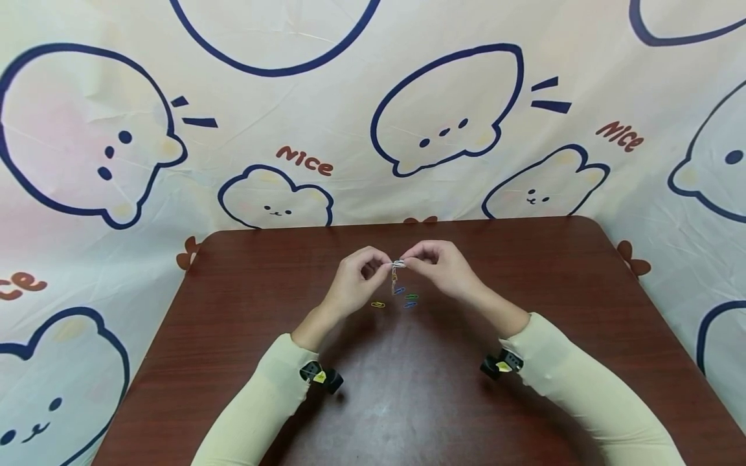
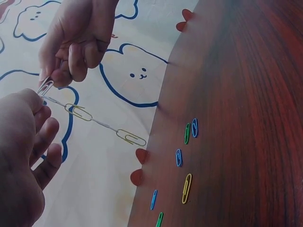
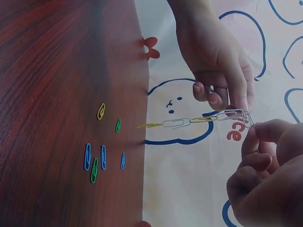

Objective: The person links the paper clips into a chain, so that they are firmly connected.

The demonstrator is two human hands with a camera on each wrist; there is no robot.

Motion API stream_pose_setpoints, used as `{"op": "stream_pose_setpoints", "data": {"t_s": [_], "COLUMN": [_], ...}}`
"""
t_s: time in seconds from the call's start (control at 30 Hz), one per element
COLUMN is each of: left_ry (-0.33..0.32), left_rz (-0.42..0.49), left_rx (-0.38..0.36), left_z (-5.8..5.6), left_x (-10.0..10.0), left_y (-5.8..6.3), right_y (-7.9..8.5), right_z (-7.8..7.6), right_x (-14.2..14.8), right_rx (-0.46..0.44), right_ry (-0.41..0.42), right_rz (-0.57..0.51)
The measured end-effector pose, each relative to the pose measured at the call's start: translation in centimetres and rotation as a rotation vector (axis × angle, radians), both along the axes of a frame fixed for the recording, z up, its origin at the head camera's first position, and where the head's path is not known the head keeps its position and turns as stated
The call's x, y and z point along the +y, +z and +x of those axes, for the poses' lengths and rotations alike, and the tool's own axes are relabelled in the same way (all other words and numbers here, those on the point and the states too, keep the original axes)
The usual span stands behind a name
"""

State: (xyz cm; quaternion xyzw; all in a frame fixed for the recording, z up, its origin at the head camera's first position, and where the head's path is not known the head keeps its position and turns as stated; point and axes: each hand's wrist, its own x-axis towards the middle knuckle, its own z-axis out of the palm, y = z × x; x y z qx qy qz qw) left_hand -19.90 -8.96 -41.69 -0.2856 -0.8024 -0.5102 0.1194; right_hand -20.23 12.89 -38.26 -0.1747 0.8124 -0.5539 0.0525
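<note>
Printed fabric backdrop (image 1: 350,123) behind and to the sides: blue-outlined bears, red-brown "Nice" lettering. Dark red-brown desk (image 1: 466,408) in front of it. Pale sleeves (image 1: 256,401) on both arms, small black device (image 1: 501,364) at each cuff.

Hands meet over the far half of the desk. Left hand (image 1: 357,278): thumb and forefinger pinched nearly together on white wire at the chain's top; other fingers loosely bent. Right hand (image 1: 444,266): same pinch from the other side, on the white clip (image 3: 248,119) at the top; other fingers curled in.

Paper clip chain (image 2: 79,113) hangs from the fingertips, below the left hand's side. White and yellow links alternate lower down, yellow at the bottom. Can't tell if the top link is fully closed in.

Six loose clips flat on the desk, below the hands: three blue clips (image 3: 87,157), two green clips (image 3: 94,170), one yellow clip (image 3: 101,111). One green sits just beside two blues; yellow is apart.
</note>
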Motion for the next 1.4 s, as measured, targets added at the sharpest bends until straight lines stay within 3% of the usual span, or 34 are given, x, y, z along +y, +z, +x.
{"op": "stream_pose_setpoints", "data": {"t_s": [0.83, 1.13, 1.4], "left_ry": [-0.016, 0.021, 0.032], "left_rz": [0.011, 0.041, 0.012], "left_rx": [0.054, 0.044, 0.007], "left_z": [-0.10, -0.23, -0.26], "left_x": [0.19, -0.14, -0.24], "left_y": [-0.10, -0.14, -0.45], "right_y": [-0.17, -0.23, -0.11], "right_z": [-0.10, -0.12, -0.08], "right_x": [0.17, 0.54, 0.54], "right_rx": [-0.023, -0.020, 0.013], "right_ry": [-0.027, -0.052, -0.075], "right_rz": [0.040, 0.083, 0.074]}}
